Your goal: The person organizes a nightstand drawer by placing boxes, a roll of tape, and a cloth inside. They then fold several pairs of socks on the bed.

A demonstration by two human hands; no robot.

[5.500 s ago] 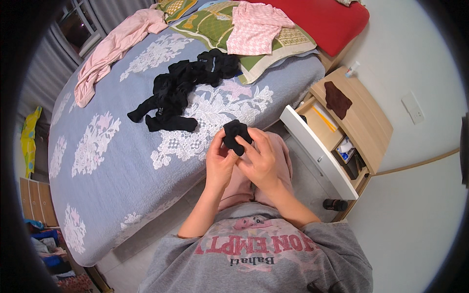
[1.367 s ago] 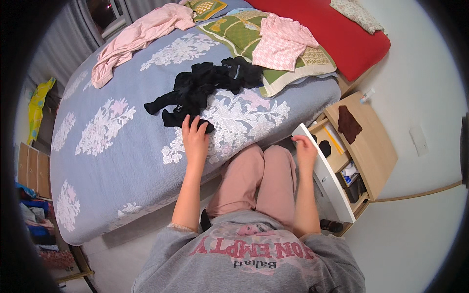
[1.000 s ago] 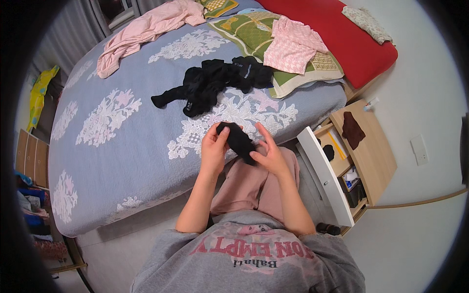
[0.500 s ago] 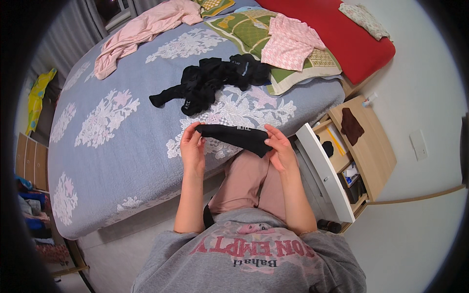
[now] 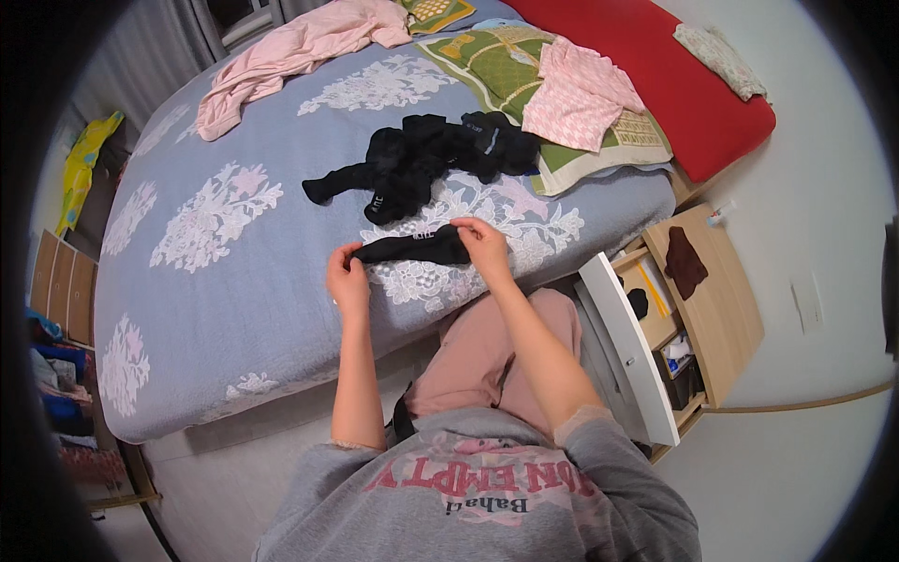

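— Both grips are closed on the black sock (image 5: 412,249): your left hand (image 5: 348,279) pinches its left tip, your right hand (image 5: 483,247) pinches the other end from above.

— Which way does it lie?

— Stretched flat between your hands, long axis running left to right across you, tilted slightly up toward the right hand. It sits low over the edge of the bed (image 5: 215,309), just in front of your knees — whether it touches the cover you can't quite tell.

— And how does it look?

— Dark, soft, limp, with a small pale mark near the left end. Your right hand covers more of it; the left holds only the tip.

— What else is close?

— A pile of black socks (image 5: 421,164) lies further up the bed, nearer your right hand. An open drawer (image 5: 626,348) stands to your right.
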